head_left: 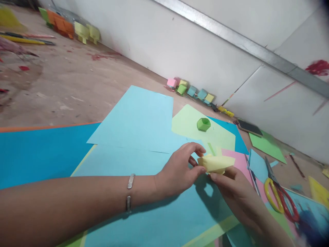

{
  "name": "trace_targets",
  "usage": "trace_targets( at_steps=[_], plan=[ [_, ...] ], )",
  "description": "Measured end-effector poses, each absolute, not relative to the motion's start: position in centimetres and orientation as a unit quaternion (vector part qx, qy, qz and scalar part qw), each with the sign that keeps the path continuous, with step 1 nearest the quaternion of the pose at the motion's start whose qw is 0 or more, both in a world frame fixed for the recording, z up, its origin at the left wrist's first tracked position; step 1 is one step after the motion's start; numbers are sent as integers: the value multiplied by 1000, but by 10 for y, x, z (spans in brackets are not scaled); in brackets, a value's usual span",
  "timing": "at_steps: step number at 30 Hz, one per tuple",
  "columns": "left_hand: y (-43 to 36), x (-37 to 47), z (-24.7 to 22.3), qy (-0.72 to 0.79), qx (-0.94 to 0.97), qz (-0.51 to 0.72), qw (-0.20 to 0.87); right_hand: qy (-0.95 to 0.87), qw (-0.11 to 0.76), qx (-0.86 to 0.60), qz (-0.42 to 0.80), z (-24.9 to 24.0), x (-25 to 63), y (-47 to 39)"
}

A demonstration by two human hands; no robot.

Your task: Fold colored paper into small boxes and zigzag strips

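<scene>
Between both hands, above the light blue paper sheets [123, 206], is a folded pale yellow paper piece [217, 164]. My left hand [181, 168] comes in from the left, its thumb and fingers closed on the piece's left end. My right hand [235, 187] grips it from below and the right, thumb at its lower edge; some of these fingers are hidden behind the paper. Just beyond, a small green folded paper cup [203, 124] rests on a pale green sheet [183, 120].
Scissors [276, 192] with yellow and red handles lie at the right beside a pen [253, 176]. Small folded paper blocks [192, 91] line the white wall [144, 41]. A dark phone-like slab [249, 127] lies near the wall. More orange folded paper [60, 24] sits far left.
</scene>
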State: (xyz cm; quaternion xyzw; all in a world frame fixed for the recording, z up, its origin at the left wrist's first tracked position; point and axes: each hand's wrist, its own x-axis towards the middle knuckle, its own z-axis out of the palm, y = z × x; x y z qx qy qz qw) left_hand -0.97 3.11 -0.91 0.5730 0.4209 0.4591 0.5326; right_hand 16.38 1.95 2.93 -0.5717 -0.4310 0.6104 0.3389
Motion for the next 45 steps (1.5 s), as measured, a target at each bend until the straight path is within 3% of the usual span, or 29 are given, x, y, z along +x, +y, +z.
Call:
trace_targets(
  at_steps=[21,28,34,37,42,45],
  plan=[
    [26,-7,-3,411,525,446,597,-424,334,-621,569,29,152,15],
    [27,-6,-1,413,501,449,614,-493,336,-565,569,26,159,15],
    [28,-7,1,432,487,420,632,-577,280,-545,539,33,163,19],
    [28,-9,-2,449,523,433,581,-620,265,-541,503,39,164,21],
    [28,-15,-1,420,670,487,372,-638,282,-573,430,39,164,20],
    [25,-16,1,365,711,481,360,-647,285,-555,438,34,165,19]
  ],
)
